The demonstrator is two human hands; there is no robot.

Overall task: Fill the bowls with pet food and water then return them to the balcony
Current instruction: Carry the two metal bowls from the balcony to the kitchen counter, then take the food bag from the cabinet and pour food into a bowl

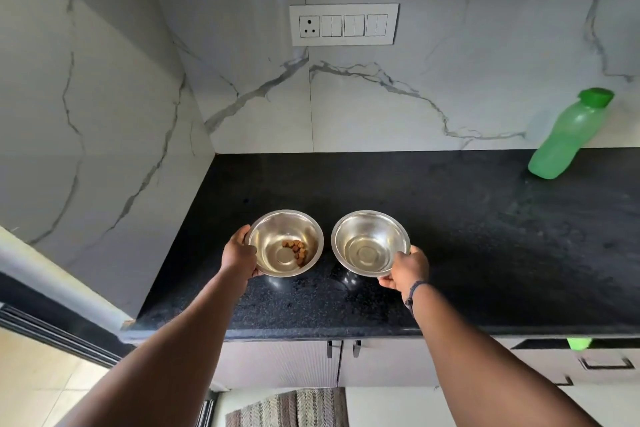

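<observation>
My left hand (239, 251) grips the left rim of the food bowl (285, 243), with my thumb over the edge and my fingers under it. This shiny metal bowl has only a few brown bits of pet food (296, 249) in it, so I think it is very light. The metal is hard and smooth, and it could slip, so the rim is the best place to hold.

Just beside it is the water bowl (370, 242). The two bowls are close but do not touch. It looks like there is a little water in it, but I cannot be sure. Water would make it heavier and it could spill, so I should keep it flat. My right hand (405, 270) grips its rim on the near right side.

Both bowls are near the front left part of the black worktop (485, 236). Both my arms reach out straight in front of me.

A green bottle (568, 135) stands at the back right.
</observation>
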